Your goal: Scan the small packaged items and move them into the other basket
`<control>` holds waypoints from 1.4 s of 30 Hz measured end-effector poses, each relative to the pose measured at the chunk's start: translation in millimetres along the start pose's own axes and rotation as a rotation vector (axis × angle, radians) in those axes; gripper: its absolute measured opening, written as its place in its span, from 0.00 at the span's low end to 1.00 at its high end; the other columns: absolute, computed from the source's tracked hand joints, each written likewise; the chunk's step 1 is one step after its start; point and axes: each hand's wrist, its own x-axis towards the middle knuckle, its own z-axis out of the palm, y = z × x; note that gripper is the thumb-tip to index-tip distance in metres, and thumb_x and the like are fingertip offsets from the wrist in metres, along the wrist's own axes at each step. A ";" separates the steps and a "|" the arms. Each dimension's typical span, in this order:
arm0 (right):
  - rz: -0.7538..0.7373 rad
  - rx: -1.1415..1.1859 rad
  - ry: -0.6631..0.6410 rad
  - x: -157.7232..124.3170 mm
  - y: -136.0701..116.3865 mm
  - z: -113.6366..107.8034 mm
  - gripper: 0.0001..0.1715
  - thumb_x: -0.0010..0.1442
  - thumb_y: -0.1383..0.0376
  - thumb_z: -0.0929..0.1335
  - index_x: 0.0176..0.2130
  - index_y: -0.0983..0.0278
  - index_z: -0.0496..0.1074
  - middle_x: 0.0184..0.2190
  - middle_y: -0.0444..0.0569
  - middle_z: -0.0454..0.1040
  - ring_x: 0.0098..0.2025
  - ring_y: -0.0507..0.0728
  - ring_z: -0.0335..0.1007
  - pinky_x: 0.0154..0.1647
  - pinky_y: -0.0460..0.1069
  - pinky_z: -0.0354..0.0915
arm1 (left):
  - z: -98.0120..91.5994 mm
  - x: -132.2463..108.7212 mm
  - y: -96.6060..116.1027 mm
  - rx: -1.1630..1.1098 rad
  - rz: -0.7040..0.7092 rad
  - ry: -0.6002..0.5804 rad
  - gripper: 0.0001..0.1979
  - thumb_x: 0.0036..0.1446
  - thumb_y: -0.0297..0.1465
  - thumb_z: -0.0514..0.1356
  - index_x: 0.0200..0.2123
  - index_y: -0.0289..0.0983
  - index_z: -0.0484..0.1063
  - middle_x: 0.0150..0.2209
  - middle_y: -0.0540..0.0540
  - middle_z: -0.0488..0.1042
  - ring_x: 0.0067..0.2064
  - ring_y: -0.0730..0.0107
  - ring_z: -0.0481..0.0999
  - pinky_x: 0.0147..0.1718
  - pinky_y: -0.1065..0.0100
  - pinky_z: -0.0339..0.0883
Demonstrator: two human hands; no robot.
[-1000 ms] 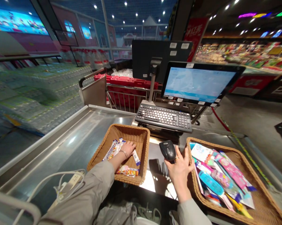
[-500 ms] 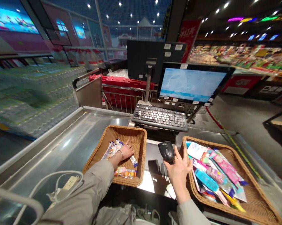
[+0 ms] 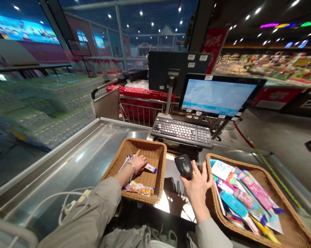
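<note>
Steel counter [image 3: 93,155] spreads below me in what looks like a shop, with stacked bottles [image 3: 64,96] off to the left and a cart [image 3: 137,112] behind the far edge. From my end I have two wicker baskets under the hands: the left basket [image 3: 159,179] and the right basket [image 3: 297,227], well apart on either side of the scanner [image 3: 183,165]. My left hand [image 3: 139,163] is down inside the left basket, palm low, forefinger stretched out and the others loosely bent over slim packets [image 3: 124,162]; its fingertips hide what is under them, so I can't say whether it grips anything. Just beside those fingertips lies a white sachet [image 3: 151,168], and wrapped sweets [image 3: 143,189] lie along the basket's near wall. My right hand [image 3: 197,182] has the scanner between thumb and forefinger, the remaining fingers spread away from it toward the right basket's rim; I have it above the counter, in the gap between the baskets. Inside the right basket I see a heap of packaged goods, a blue brush [image 3: 232,201] among them. Beyond the scanner stand the keyboard [image 3: 181,130] and a lit screen [image 3: 219,98].
</note>
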 end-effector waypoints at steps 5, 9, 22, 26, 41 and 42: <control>-0.025 0.007 0.009 -0.2 -4.8 0.0 0.14 0.55 0.57 0.64 0.34 0.60 0.76 0.54 0.50 0.73 0.67 0.68 0.46 0.60 0.68 0.39 | -15.4 -9.1 3.3 0.031 -0.142 0.064 0.09 0.58 0.35 0.60 0.42 0.42 0.75 0.42 0.44 0.75 0.48 0.59 0.69 0.64 0.41 0.32; -0.033 0.010 0.024 -0.5 -5.9 0.1 0.13 0.55 0.57 0.65 0.35 0.59 0.76 0.54 0.49 0.74 0.67 0.68 0.46 0.60 0.68 0.40 | -26.2 -13.6 9.4 0.038 -0.211 0.134 0.12 0.61 0.36 0.58 0.47 0.44 0.73 0.42 0.44 0.74 0.48 0.59 0.69 0.64 0.37 0.29; -0.062 0.011 0.072 -1.4 -8.7 -9.3 0.13 0.55 0.58 0.65 0.34 0.60 0.76 0.53 0.51 0.74 0.66 0.69 0.49 0.59 0.67 0.42 | -33.0 -10.0 28.3 0.068 -0.285 0.521 0.13 0.65 0.34 0.54 0.50 0.48 0.72 0.62 0.48 0.66 0.67 0.52 0.55 0.58 0.24 0.19; -0.048 0.018 0.072 -1.4 -10.2 -10.4 0.13 0.55 0.57 0.64 0.34 0.60 0.76 0.53 0.51 0.74 0.65 0.70 0.50 0.59 0.67 0.42 | -36.1 -4.9 32.9 0.113 -0.324 0.592 0.13 0.65 0.33 0.54 0.50 0.48 0.73 0.65 0.49 0.61 0.69 0.51 0.51 0.58 0.26 0.16; -0.053 0.017 0.073 2.8 -16.7 -15.8 0.10 0.54 0.60 0.65 0.32 0.60 0.76 0.54 0.49 0.73 0.66 0.69 0.49 0.59 0.68 0.42 | -49.9 2.7 34.5 0.096 -0.384 0.760 0.14 0.64 0.34 0.56 0.52 0.48 0.73 0.65 0.47 0.61 0.70 0.52 0.45 0.62 0.34 0.18; -0.053 0.017 0.073 3.2 -17.0 -15.9 0.10 0.53 0.60 0.65 0.33 0.59 0.76 0.54 0.48 0.73 0.66 0.69 0.48 0.59 0.68 0.42 | -50.8 2.3 33.5 0.092 -0.389 0.768 0.14 0.64 0.34 0.56 0.52 0.48 0.73 0.65 0.47 0.61 0.70 0.52 0.45 0.62 0.34 0.18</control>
